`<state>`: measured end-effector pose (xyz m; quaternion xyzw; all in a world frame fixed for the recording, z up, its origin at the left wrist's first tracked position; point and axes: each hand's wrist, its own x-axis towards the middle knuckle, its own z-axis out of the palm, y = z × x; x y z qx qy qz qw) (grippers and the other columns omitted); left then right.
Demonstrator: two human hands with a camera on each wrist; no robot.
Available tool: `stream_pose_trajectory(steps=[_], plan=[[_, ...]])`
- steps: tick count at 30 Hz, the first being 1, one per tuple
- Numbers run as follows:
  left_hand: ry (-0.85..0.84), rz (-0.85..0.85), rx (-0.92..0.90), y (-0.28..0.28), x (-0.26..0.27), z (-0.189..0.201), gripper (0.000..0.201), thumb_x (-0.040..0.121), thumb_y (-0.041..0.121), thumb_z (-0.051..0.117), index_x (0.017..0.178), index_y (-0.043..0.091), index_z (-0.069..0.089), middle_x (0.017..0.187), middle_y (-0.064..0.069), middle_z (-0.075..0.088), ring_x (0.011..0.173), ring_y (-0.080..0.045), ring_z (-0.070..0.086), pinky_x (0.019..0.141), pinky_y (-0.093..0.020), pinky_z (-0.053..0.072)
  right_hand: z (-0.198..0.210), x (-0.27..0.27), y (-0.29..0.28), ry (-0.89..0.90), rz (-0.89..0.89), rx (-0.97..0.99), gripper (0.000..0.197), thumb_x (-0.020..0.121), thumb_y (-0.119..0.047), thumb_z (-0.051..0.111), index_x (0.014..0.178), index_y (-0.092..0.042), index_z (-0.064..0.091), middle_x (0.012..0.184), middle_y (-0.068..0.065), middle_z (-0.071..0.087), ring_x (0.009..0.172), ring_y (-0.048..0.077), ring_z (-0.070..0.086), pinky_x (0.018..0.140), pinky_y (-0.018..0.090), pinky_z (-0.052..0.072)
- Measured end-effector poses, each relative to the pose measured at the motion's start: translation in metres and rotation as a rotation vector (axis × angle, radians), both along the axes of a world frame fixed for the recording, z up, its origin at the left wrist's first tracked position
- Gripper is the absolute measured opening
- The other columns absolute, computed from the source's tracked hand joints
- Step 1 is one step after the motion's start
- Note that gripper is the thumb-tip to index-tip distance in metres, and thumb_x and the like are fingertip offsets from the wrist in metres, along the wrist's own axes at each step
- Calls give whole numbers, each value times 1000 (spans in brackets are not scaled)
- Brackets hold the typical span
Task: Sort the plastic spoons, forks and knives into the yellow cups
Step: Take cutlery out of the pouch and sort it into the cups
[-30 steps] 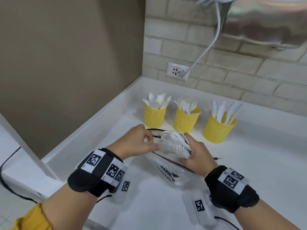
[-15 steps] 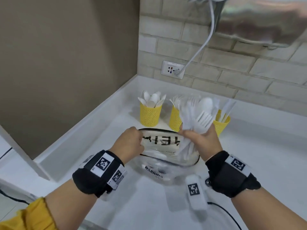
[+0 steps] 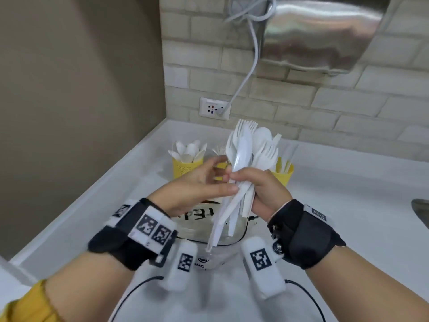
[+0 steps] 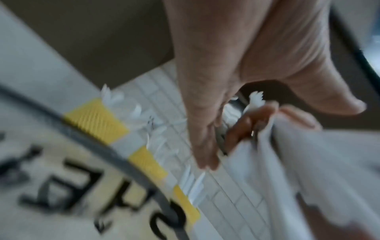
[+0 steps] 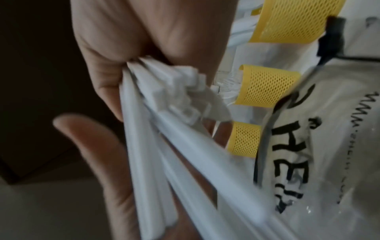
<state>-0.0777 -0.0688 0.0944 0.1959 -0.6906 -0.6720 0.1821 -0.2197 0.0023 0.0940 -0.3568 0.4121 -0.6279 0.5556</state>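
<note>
Cutlery bundle (image 3: 246, 159) clenched in right hand (image 3: 267, 191), left hand (image 3: 197, 184) loosely touching, hides middle cup (image 3: 220, 166).

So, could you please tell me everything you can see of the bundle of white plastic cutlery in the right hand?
The bundle of white plastic cutlery is a mixed handful of forks, at least one spoon and what look like knives, glossy and thin. It stands roughly upright above the clear printed bag, heads fanned out on top, handles splaying below the fist. The right hand grips it round the handles; the left hand reaches in with its fingertips at the bundle. It partly hides the yellow cups behind.
</note>
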Motion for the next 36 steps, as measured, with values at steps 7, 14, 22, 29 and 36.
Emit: stream_pose_trajectory(steps=[7,14,22,29,36], plan=[[222,-52,387,6,-40,-16,75,52,32,88,117,12,56,104,-11,71,101,-24,67,83,-36,56,10,8,1,162,-145,-70,15,86,-14,60,96,-4,64,87,11,66,83,22,65,75,31,56],[140,-7,325,14,-48,-15,27,90,20,51,112,7,61,101,-17,70,93,-28,68,90,-44,54,13,-10,-2,501,-180,32,39,89,-55,37,108,-28,58,96,-15,67,78,-12,64,68,3,48],[227,181,350,9,-57,-21,18,89,4,51,101,11,64,76,-5,72,68,-15,69,58,-27,55,-3,-16,-11,556,-164,43,48,96,-51,28,122,-22,55,116,-9,63,106,-5,58,91,14,47],[340,316,434,3,-59,-24,22,84,0,56,104,6,62,75,-7,69,67,-18,67,57,-28,55,-7,-18,-13,1171,-591,-392,27,85,-15,57,112,-8,56,91,-1,48,78,-7,47,73,8,39],[316,371,537,-2,-56,-24,22,85,5,52,65,8,60,59,-6,61,56,-15,63,56,-25,51,-17,-20,-10,1391,-175,-386,43,80,-23,66,117,-12,49,89,-13,37,76,-11,42,70,4,36]])
